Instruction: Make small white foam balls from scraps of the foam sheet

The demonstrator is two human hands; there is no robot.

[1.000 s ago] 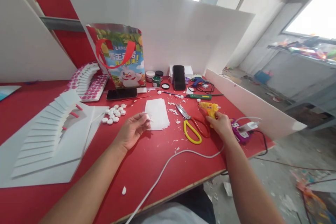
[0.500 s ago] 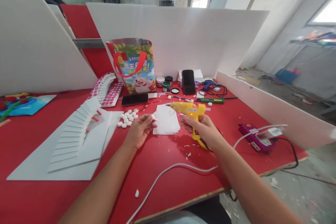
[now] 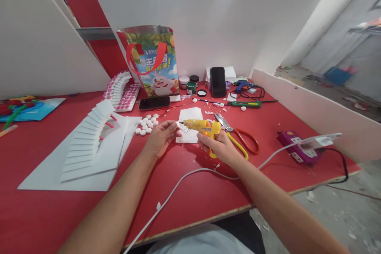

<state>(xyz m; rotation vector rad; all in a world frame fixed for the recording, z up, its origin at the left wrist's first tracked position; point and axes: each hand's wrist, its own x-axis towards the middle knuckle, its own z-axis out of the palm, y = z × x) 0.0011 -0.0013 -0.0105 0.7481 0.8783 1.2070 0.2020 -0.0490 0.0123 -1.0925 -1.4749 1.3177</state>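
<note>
Left hand: the left hand (image 3: 160, 138) is pinching a small white piece (image 3: 178, 124) between the thumb and the fingers, near the left edge of the paper sheets (image 3: 190, 113).
Right hand: the right hand (image 3: 219, 146) is gripping the yellow glue gun (image 3: 198, 125) firmly by its handle.
Nozzle: it is pointing to the left, towards the white piece; whether it is touching, I cannot tell.
Paper sheets: they are lying on the red table (image 3: 178, 222), below the glue gun.
White discs: a group of white discs (image 3: 148, 123) is lying just beside the left hand.
Scissors: the scissors (image 3: 228, 128) are lying close to the right hand, partly hidden by it.
White strips: a curved row of white strips (image 3: 79, 147) is resting at the left side, on white boards (image 3: 38, 176).
Cable: a white cable (image 3: 205, 169) is running across the table, passing under the right forearm.
Back: a printed bag (image 3: 157, 63) is standing behind a dark phone (image 3: 154, 103).
</note>
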